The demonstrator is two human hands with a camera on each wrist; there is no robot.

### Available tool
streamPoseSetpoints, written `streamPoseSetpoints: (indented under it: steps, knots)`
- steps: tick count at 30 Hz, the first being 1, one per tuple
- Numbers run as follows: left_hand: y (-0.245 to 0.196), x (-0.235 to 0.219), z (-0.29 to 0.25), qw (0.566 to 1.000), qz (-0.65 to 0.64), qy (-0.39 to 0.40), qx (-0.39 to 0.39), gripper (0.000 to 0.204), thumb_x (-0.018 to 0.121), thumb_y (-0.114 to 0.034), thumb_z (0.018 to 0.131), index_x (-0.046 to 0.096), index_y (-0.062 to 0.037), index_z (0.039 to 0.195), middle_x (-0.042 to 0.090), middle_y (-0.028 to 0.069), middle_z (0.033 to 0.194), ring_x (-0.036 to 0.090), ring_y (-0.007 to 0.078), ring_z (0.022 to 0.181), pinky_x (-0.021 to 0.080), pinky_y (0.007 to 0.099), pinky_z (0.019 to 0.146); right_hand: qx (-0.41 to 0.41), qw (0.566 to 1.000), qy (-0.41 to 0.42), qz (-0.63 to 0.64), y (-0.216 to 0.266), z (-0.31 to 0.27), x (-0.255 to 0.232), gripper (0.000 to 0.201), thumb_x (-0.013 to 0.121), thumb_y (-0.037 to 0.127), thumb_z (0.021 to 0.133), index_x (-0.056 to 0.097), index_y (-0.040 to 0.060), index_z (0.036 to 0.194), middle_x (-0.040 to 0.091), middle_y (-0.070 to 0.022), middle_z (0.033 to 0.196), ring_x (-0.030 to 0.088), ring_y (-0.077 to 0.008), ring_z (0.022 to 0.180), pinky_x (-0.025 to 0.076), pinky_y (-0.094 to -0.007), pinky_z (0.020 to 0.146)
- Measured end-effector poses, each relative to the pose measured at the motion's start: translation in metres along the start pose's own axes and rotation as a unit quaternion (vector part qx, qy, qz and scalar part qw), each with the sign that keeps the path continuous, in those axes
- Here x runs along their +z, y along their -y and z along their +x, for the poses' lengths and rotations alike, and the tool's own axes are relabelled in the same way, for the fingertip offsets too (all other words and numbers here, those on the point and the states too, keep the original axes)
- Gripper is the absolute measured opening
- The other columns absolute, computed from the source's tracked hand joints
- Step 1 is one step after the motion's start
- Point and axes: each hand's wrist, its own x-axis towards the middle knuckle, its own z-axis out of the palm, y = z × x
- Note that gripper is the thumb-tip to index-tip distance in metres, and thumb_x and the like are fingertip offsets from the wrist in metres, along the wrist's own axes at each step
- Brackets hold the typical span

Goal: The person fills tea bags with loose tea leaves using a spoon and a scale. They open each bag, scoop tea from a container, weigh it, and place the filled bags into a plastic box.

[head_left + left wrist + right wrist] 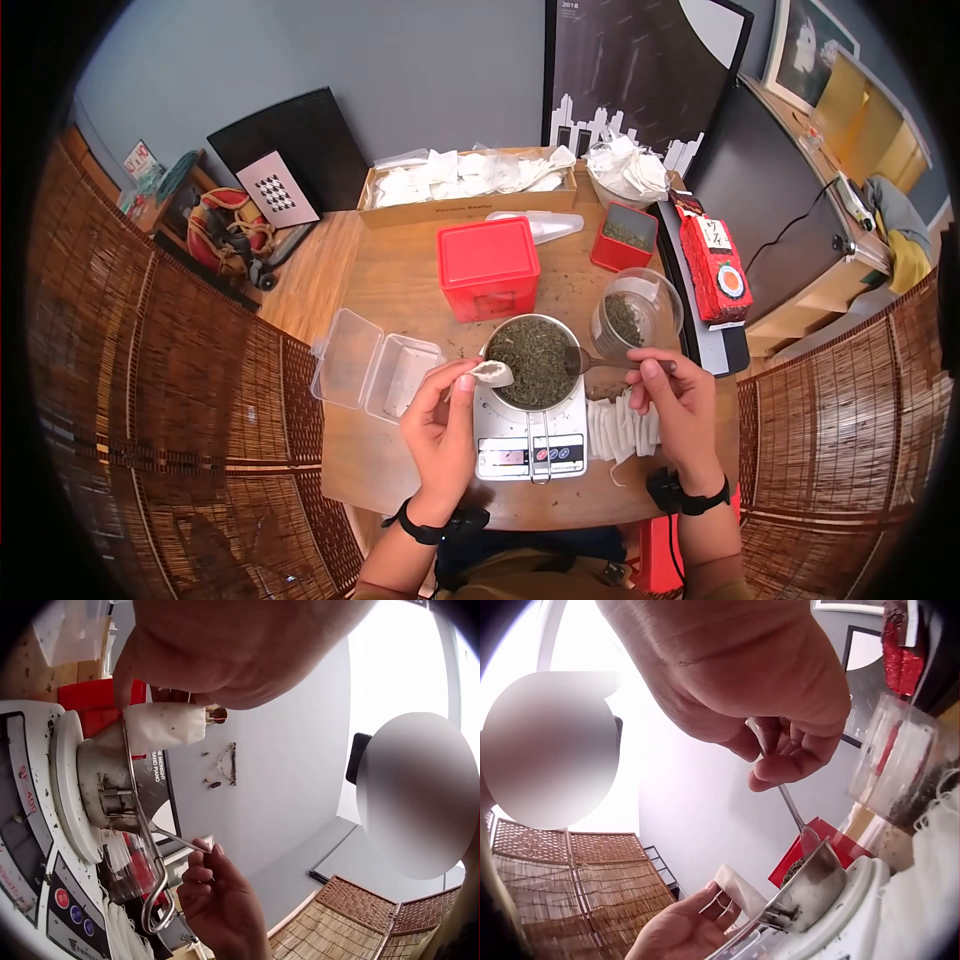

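My left hand (441, 438) pinches a small white tea bag (492, 374) with its mouth open, held over the left rim of a metal pan (533, 408). Dried green tea leaves (537, 355) fill the pan, which sits on a white kitchen scale (500, 430). My right hand (680, 408) grips the handle of a spoon (606, 364), whose bowl dips into the leaves at the pan's right side. In the right wrist view the spoon's handle slants down from my fingers to the pan. The tea bag (165, 726) stands close above the pan's rim in the left wrist view.
Filled white bags (622, 428) lie in a row right of the scale. A clear tub (660, 310) with leaves and an open red tin (625, 237) stand behind. A closed red box (488, 265) is beyond the pan; an open clear container (400, 372) lies left. A carton (465, 190) holds white bags.
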Motion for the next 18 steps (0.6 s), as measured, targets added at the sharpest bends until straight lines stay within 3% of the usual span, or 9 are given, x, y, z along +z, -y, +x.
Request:
streamPoseSetpoints:
  steps: [8, 10, 18]
  knots:
    - [-0.003, 0.004, 0.003, 1.000, 0.007, 0.003, 0.004, 0.019, 0.064, -0.006, 0.110, 0.072, 0.0050, 0.123, 0.074, 0.0148, 0.126, 0.069, 0.0198, 0.116, 0.055, 0.0340, 0.104, 0.003, 0.999, 0.008, 0.031, -0.021, 0.002, 0.011, 0.026, 0.065, 0.017, 0.112, 0.074, -0.0026, 0.127, 0.075, -0.0079, 0.099, 0.068, -0.0103, 0.077, 0.053, -0.0249, 0.068]
    - [-0.004, 0.005, 0.003, 1.000, 0.016, 0.006, 0.014, 0.018, 0.065, -0.005, 0.110, 0.073, 0.0048, 0.123, 0.075, 0.0145, 0.125, 0.069, 0.0196, 0.115, 0.054, 0.0338, 0.103, 0.040, 0.996, -0.015, 0.074, -0.026, 0.004, 0.010, 0.028, 0.063, 0.019, 0.113, 0.073, -0.0037, 0.126, 0.076, -0.0092, 0.099, 0.069, -0.0115, 0.078, 0.054, -0.0254, 0.069]
    - [-0.013, 0.009, 0.009, 0.997, 0.066, 0.033, 0.027, 0.017, 0.067, -0.004, 0.108, 0.075, 0.0064, 0.120, 0.074, 0.0122, 0.120, 0.068, 0.0174, 0.113, 0.052, 0.0315, 0.101, 0.057, 0.982, -0.053, 0.175, -0.033, 0.005, 0.002, 0.030, 0.060, 0.021, 0.115, 0.071, -0.0041, 0.126, 0.075, -0.0073, 0.096, 0.068, -0.0115, 0.076, 0.054, -0.0255, 0.070]
